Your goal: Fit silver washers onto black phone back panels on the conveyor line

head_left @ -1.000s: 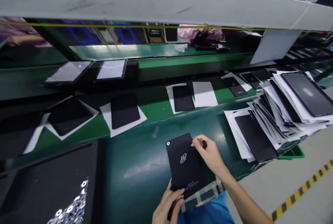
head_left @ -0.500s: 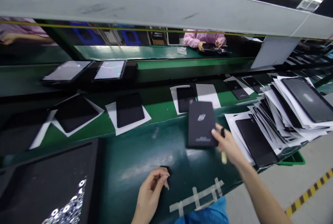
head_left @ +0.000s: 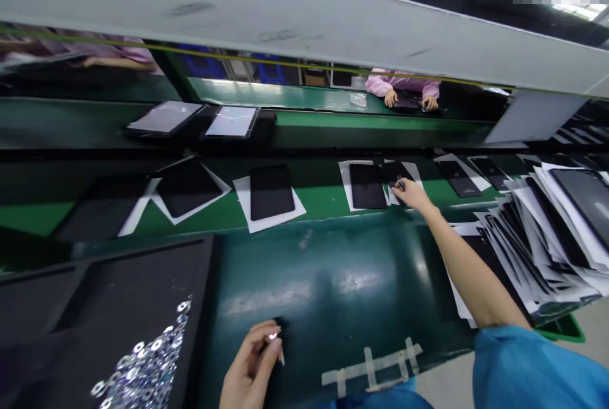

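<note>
My right hand [head_left: 412, 194] reaches out over the green belt, its fingers closed at the lower edge of a dark tablet back cover [head_left: 396, 171]. That cover lies over a white sheet [head_left: 413, 173], beside another dark panel [head_left: 367, 187] on its own sheet. A small dark thing shows at the right fingers, too unclear to name. My left hand [head_left: 252, 364] stays low over the green work mat [head_left: 304, 282], thumb and fingertips pinched on a small shiny piece. To its left, a black tray [head_left: 202, 307] holds a heap of small shiny metal rings [head_left: 147, 364].
Paper-interleaved dark panels are stacked [head_left: 547, 238] at the right. More panels on sheets line the belt [head_left: 318, 203]. Two bright-screened tablets [head_left: 231, 122] sit behind it. A grey shelf beam [head_left: 285, 16] crosses above. A co-worker's pink sleeves [head_left: 380, 82] show opposite.
My right hand has carried the back cover from above the mat forward onto the white sheet on the belt. My left hand remains pinched over the mat. The view has shifted.
</note>
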The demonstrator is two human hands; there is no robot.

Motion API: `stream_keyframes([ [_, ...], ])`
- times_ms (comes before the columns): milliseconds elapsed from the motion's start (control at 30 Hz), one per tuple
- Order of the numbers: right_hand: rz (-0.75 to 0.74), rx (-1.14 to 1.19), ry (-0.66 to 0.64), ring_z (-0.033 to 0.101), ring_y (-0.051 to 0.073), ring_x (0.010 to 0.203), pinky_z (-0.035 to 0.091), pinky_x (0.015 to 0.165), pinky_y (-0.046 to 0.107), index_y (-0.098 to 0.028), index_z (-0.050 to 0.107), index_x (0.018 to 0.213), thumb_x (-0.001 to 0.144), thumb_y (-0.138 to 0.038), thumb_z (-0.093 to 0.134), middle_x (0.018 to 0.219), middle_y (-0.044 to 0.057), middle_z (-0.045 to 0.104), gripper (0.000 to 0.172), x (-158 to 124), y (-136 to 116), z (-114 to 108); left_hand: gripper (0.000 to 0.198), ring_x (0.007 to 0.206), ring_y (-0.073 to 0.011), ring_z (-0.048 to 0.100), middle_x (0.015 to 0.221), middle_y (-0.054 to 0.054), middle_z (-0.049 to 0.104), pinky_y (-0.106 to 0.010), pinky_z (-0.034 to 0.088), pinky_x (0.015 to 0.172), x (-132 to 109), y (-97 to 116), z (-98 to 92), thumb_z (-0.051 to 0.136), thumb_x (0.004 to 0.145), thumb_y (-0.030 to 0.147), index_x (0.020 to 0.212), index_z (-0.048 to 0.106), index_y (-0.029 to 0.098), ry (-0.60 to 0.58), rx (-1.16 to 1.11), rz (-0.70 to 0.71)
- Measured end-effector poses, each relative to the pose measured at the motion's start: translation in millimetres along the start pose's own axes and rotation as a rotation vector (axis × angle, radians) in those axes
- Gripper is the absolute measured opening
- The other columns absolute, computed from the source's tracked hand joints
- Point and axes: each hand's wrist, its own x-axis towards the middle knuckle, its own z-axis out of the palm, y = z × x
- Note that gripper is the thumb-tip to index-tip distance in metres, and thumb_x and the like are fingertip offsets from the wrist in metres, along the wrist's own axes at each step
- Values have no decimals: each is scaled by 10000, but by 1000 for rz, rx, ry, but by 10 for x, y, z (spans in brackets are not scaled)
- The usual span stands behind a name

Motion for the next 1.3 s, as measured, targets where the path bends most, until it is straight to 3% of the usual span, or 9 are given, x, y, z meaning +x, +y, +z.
stream_keyframes([
  [167, 37, -27, -43, 729, 337, 1185, 540, 960, 370, -123, 700, 1302, 1003, -350, 682, 1298, 245, 743, 376, 210, -442, 469, 458, 581, -134, 651, 987, -91, 719, -279, 609, 649, 21, 142, 88, 797, 907, 628, 923, 790, 170, 25, 15, 44],
  [333, -2, -5, -34, 754, 337, 1113, 560, 956, 383, -116, 710, 1243, 973, -262, 659, 1224, 253, 758, 310, 276, -764, 583, 456, 618, -171, 673, 899, -75, 736, -287, 627, 625, 37, 173, 151, 832, 875, 611, 1020, 805, 179, 6, -17, 10],
  [467, -113, 87, 48, 756, 295, 1044, 556, 930, 354, -117, 608, 1414, 958, -211, 596, 1194, 210, 775, 465, 212, -1058, 570, 457, 609, -166, 672, 920, -89, 755, -286, 626, 615, 48, 130, 129, 819, 877, 627, 928, 801, 172, -32, -14, 33],
  [633, -309, 205, 104, 706, 221, 742, 519, 770, 290, -141, 744, 1184, 988, -287, 473, 804, 67, 762, 365, -38, -1268, 9, 414, 844, -242, 744, 960, -124, 752, -297, 641, 714, 44, 68, 95, 798, 910, 581, 824, 785, 176, -52, 17, 122],
  [800, -640, -15, 221, 557, 179, 577, 351, 631, 319, -179, 711, 695, 998, -384, 538, 594, 44, 651, 405, -985, -1432, -697, 360, 720, -190, 705, 886, -65, 721, -280, 627, 681, 81, 103, 131, 799, 916, 545, 972, 780, 189, -61, -28, 44],
  [900, -780, -284, 41, 583, 181, 556, 318, 606, 328, -185, 720, 692, 1041, -424, 539, 658, 74, 710, 461, -1801, -1596, -592, 378, 713, -184, 696, 864, -48, 712, -281, 627, 689, 214, 217, 153, 800, 901, 561, 943, 760, 188, -121, -10, 1],
  [1067, -912, -389, -427, 764, 246, 809, 434, 682, 313, -158, 813, 944, 1073, -350, 562, 968, 145, 824, 341, -2664, -1780, 269, 462, 633, -162, 661, 811, -33, 702, -247, 566, 574, 569, 414, 179, 782, 864, 639, 903, 738, 180, -255, 101, -61],
  [1200, -870, 68, -603, 751, 211, 862, 482, 721, 276, -188, 819, 1071, 1061, -328, 595, 990, 90, 814, 264, -2579, -1634, 618, 494, 418, -113, 523, 600, 25, 641, -205, 381, 437, 790, 480, 200, 757, 860, 650, 980, 726, 172, -261, 218, -120],
  [1300, -507, 831, -745, 548, 100, 543, 390, 497, 198, -202, 800, 1117, 1061, -403, 593, 737, -1, 687, 294, -2148, -1327, 668, 424, 459, -138, 612, 642, -4, 694, -203, 389, 449, 909, 509, 243, 764, 861, 576, 973, 717, 170, -281, 239, -112],
])
